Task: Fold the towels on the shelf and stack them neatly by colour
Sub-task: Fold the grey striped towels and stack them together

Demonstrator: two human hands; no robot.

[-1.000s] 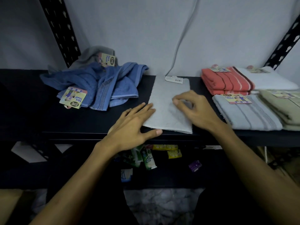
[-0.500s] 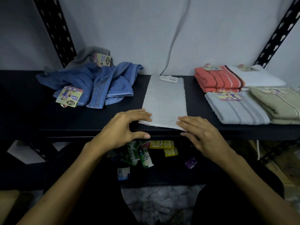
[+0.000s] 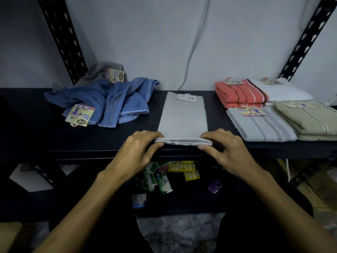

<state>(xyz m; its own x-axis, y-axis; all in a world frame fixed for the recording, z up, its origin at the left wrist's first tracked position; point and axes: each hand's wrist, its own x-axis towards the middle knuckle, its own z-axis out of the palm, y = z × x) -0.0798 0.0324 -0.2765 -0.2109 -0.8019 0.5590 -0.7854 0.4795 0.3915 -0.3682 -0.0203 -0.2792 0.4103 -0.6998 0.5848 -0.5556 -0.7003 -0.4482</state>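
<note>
A person stood at a black shelf [image 3: 91, 143], both hands at the near end of a grey towel [image 3: 183, 117] lying as a long strip straight ahead of them. The left hand [image 3: 135, 152] pinched the towel's near left corner, fingers curled over the top and thumb under the edge. The right hand [image 3: 225, 152] pinched the near right corner the same way. Between the hands the lifted edge showed several thin layers, so the strip looked already doubled lengthwise, and the next fold would probably carry this end away towards the white tag [image 3: 187, 97] at the far end.

Beyond the right hand lay the finished work: a coral stack [image 3: 240, 95] with pale stripes, a white towel [image 3: 286, 91] behind it, a striped grey towel [image 3: 262, 127] nearest the hand, and an olive stack [image 3: 310, 121] at the far right. All were flat, squared rectangles of soft terry with card labels on top.

Beyond the left hand a blue towel [image 3: 109, 101] sat crumpled and rumpled, with a dark grey one [image 3: 98, 70] heaped behind it, both unfolded. By my reckoning over half the job was done, with the strip and that heap remaining. Below the hands, small packets [image 3: 182, 167] lay on a lower shelf.
</note>
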